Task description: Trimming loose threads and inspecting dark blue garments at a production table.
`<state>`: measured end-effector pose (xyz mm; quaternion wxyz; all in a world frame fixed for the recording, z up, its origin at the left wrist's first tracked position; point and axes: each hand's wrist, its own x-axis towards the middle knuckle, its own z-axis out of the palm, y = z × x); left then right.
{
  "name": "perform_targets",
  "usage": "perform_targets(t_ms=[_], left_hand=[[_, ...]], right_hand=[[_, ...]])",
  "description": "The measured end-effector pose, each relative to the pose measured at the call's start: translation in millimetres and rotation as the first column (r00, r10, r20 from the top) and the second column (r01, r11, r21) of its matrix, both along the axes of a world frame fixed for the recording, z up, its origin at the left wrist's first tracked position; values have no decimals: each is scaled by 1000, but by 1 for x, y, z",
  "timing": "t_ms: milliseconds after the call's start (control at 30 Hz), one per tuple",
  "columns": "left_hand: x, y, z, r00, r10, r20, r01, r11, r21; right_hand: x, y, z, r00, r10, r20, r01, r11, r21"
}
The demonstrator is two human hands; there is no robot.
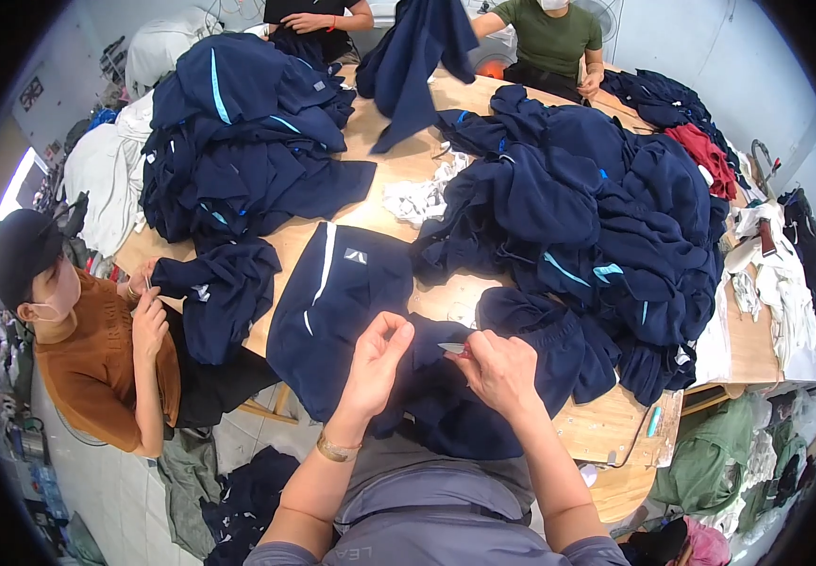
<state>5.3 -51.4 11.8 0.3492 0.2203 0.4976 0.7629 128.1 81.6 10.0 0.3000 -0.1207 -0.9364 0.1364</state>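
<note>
My right hand (502,370) is closed around small thread snips (452,348), whose metal tips point left. To its left my left hand (379,363) is raised with thumb and fingers pinched together. Whatever it may hold is too small to make out. Both hands are above a navy garment (445,415), which drapes over my lap and the near table edge. Under and beyond my left hand lies navy fabric with a white stripe and a small grey patch (356,256). A gathered navy waistband (559,340) lies just right of my right hand.
Large piles of navy garments stand at the back left (238,141) and right (597,189) of the wooden table (332,193). White scraps (417,200) lie between them. A light-blue cutter (653,422) rests near the right edge. Co-workers sit left and across, one handling navy cloth (224,292).
</note>
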Motion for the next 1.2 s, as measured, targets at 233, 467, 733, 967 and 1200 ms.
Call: perform_targets(t_ms=[233, 467, 733, 967, 1200], left_hand=[[1, 0, 5, 999, 36, -34, -37, 998, -50], [1, -2, 7, 998, 35, -43, -37, 998, -51], [1, -4, 12, 996, 6, -85, -13, 996, -86], [1, -4, 11, 995, 22, -94, -29, 997, -72], [3, -5, 14, 998, 2, -65, -6, 999, -51]], right_hand=[[1, 0, -1, 999, 7, 34, -7, 1000, -5], [-2, 1, 2, 999, 39, 36, -40, 999, 25], [-3, 4, 2, 997, 59, 41, -62, 995, 73], [3, 2, 11, 989, 90, 116, -76, 990, -123], [2, 3, 7, 977, 187, 99, -137, 916, -376]])
